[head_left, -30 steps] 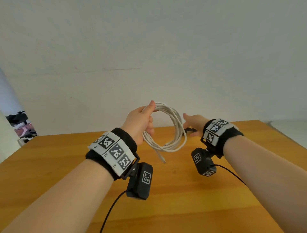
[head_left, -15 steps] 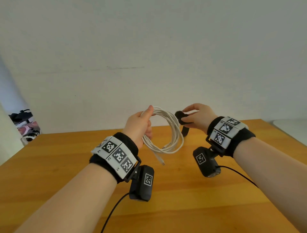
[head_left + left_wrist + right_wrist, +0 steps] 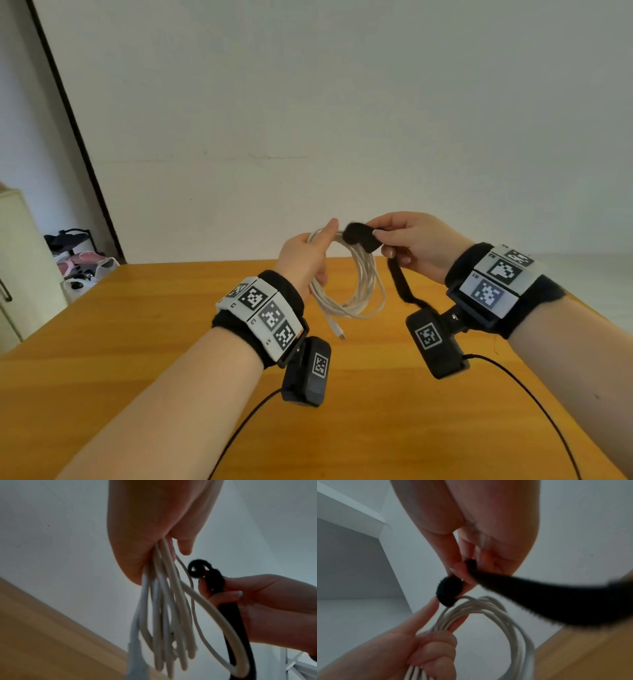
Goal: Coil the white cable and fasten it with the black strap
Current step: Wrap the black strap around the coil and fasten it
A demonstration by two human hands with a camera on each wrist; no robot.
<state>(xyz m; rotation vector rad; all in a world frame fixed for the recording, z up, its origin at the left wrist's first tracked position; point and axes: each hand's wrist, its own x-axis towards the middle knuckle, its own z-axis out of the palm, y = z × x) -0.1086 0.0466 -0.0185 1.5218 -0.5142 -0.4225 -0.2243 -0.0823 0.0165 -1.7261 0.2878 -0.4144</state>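
The white cable [image 3: 363,284] hangs as a coil of several loops above the wooden table [image 3: 137,329]. My left hand [image 3: 305,257] grips the coil at its upper left, fingers curled round the strands [image 3: 164,582], and one connector end [image 3: 337,330] dangles below. My right hand [image 3: 411,246] pinches the black strap [image 3: 359,236] between thumb and fingers. The strap's curled end [image 3: 448,591] sits at the top of the coil [image 3: 488,608], touching the strands there. Its long tail [image 3: 402,284] hangs down towards my right wrist.
The table runs wide on all sides below my hands. A white wall stands behind its far edge. At far left are a cupboard [image 3: 17,260] and a rack with shoes and bags [image 3: 78,260]. Black camera leads [image 3: 534,404] trail from both wrists.
My right hand picked the black strap up off the table and brought it up and left to the top of the coil. Both hands rose; my left hand kept its grip.
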